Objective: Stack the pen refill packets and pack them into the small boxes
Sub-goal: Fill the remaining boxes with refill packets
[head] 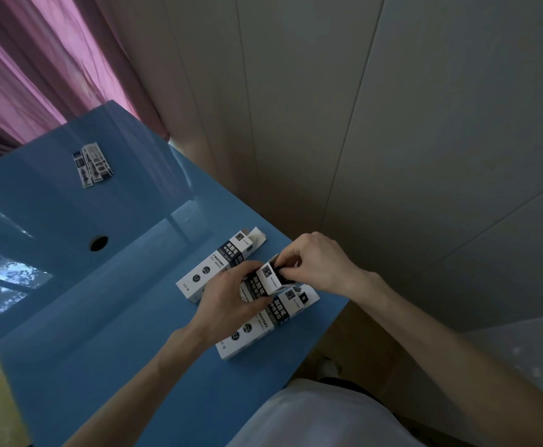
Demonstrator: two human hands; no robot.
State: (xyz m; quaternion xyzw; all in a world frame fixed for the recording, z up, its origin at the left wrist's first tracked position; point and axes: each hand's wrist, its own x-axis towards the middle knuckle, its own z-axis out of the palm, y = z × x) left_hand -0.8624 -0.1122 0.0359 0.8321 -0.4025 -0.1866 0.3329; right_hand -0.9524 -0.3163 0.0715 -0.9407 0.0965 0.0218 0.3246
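The right hand [315, 262] pinches the open end flap of a small box [268, 279] that the left hand [228, 301] grips over the blue table [102, 317]; best steady the body and tuck the flap squarely. Two boxes lie beside; loose refill packets [92, 164] sit well apart; print reads "0.5", the rest Chinese, unclear.
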